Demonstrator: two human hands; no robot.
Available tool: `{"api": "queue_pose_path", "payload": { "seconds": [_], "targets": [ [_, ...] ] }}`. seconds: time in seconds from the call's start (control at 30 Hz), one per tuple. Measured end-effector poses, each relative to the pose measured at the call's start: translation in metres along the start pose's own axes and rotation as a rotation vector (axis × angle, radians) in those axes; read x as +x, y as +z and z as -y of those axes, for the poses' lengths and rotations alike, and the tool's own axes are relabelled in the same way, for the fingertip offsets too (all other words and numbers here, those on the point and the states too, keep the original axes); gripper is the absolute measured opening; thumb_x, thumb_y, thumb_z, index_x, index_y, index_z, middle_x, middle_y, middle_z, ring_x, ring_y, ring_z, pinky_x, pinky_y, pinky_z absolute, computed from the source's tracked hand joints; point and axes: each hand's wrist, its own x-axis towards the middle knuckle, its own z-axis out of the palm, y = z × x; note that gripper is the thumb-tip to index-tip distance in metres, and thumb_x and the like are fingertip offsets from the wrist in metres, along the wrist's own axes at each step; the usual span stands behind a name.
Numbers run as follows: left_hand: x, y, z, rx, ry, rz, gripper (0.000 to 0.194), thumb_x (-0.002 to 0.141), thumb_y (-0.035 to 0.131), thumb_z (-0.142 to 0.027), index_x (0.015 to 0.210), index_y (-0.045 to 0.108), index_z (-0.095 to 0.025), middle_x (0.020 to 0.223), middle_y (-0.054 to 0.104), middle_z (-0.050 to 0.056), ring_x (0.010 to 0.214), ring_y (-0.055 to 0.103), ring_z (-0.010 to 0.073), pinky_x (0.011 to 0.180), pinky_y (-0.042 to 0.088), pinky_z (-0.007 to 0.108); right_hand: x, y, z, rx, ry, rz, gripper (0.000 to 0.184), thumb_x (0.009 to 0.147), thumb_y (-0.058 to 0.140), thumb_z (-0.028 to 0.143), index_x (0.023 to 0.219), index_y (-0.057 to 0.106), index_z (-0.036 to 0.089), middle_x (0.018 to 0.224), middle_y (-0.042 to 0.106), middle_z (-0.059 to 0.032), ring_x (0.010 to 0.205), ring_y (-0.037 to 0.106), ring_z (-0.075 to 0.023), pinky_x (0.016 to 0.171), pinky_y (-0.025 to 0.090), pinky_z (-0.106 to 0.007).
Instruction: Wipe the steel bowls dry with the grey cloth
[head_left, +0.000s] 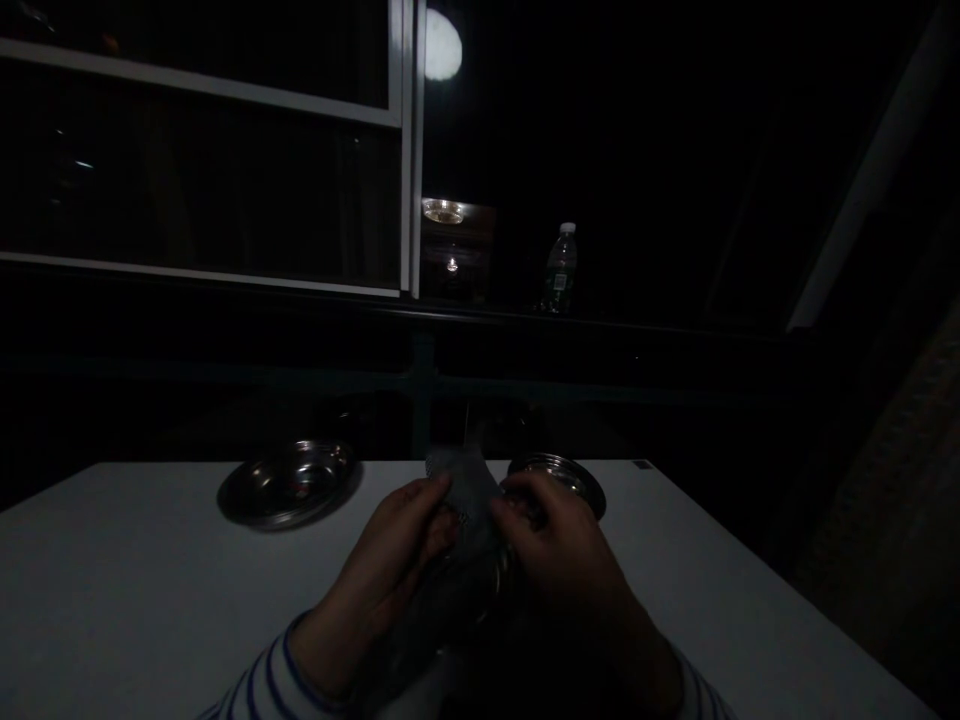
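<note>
Between my two hands is a thin, clear plastic bag (471, 485), its top end up and its lower part dark and hard to make out. My left hand (397, 540) pinches the bag's left edge between thumb and fingers. On the other side, my right hand (559, 530) grips the upper right edge with bent fingers. What the bag contains, if anything, is too dark to tell. Beyond my right hand, and partly hidden by it, sits a round metal dish (581, 477). A wider metal dish (289, 490) lies on the table to the left of my left hand.
The white table (135, 570) spans the lower view, with a small dark mark (642, 465) at its far right corner. Past its far edge, a plastic bottle (560, 272) with a white cap stands on a dark ledge by a white window frame (409, 150). The room is very dim.
</note>
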Motion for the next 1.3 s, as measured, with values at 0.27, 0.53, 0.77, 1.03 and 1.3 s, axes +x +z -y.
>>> {"api": "queue_pose_path", "payload": {
  "seconds": [0.27,0.53,0.77,1.03,1.3],
  "targets": [
    [-0.003,0.005,0.005,-0.045,0.067,0.066,0.031,0.066,0.071,-0.022,0.094,0.060,-0.016,0.083,0.070,0.005,0.074,0.065,0.0154,0.073,0.048,0.026,-0.006,0.014,0.011,0.045,-0.078,0.121,0.022,0.081,0.053,0.025,0.101,0.060,0.019,0.097,0.062,-0.0038,0.088,0.058,-0.0166,0.077,0.042,-0.028],
    [0.001,0.002,0.011,0.087,0.127,-0.058,0.032,0.061,0.074,-0.021,0.091,0.063,-0.015,0.099,0.070,0.009,0.092,0.064,0.0200,0.082,0.047,0.029,-0.005,0.018,0.008,0.081,-0.128,0.146,0.024,0.083,0.046,0.019,0.100,0.062,0.019,0.093,0.064,-0.0043,0.083,0.059,-0.0156,0.074,0.044,-0.027],
    [-0.002,0.006,0.011,0.266,0.135,-0.020,0.029,0.067,0.068,-0.026,0.094,0.065,-0.014,0.095,0.070,0.007,0.089,0.063,0.0176,0.079,0.046,0.026,-0.003,0.014,0.006,0.080,0.015,0.091,0.022,0.083,0.046,0.025,0.092,0.065,0.017,0.089,0.068,-0.0052,0.079,0.062,-0.0169,0.070,0.045,-0.027],
    [-0.025,-0.023,0.004,1.015,0.111,0.398,0.012,0.071,0.062,-0.029,0.074,0.067,-0.018,0.072,0.068,0.001,0.066,0.061,0.0158,0.057,0.042,0.022,0.005,-0.017,-0.005,-0.012,0.065,0.153,0.020,0.081,0.049,0.029,0.082,0.066,0.019,0.084,0.069,-0.0042,0.080,0.063,-0.0187,0.072,0.043,-0.029],
    [-0.040,-0.053,0.039,1.601,0.210,0.589,0.026,0.068,0.063,-0.028,0.094,0.066,-0.027,0.085,0.071,0.002,0.071,0.065,0.0217,0.056,0.041,0.025,0.007,-0.022,-0.007,-0.078,-0.001,0.207,0.019,0.082,0.049,0.028,0.083,0.066,0.019,0.086,0.069,-0.0044,0.081,0.063,-0.0186,0.075,0.043,-0.031]
  ]
}}
